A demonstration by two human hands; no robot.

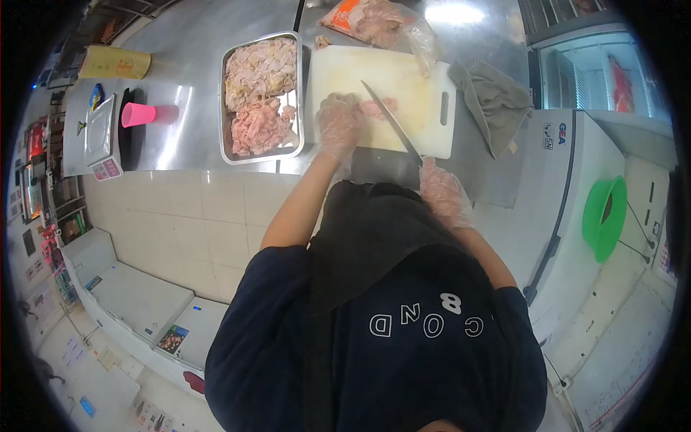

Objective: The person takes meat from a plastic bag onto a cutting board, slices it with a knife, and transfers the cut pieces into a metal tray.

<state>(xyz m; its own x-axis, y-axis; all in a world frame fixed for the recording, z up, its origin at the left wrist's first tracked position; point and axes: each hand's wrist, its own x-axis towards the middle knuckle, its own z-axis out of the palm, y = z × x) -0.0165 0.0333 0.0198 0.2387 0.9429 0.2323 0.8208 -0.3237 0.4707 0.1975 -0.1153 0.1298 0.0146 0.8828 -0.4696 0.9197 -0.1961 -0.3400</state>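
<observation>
My right hand (442, 191), in a clear plastic glove, is closed round the handle of a long knife (389, 117). Its blade slants up and left across a white cutting board (419, 93). A small piece of pink raw meat (374, 109) lies under and beside the blade. My left hand (338, 128), gloved too, is on the board's left part with its fingers curled at the meat's left end; the fingertips are partly hidden. Left of the board stands a metal tray (291, 144), with pale meat (263, 68) at the back and pinker cut meat (259, 128) in front.
Behind the board lies a plastic bag of meat (371, 23). A grey cloth (493, 104) lies at the board's right. Further left are a pink cup (137, 115), a scale (102, 133) and a yellow packet (115, 63). A green basin (604, 218) is at the right.
</observation>
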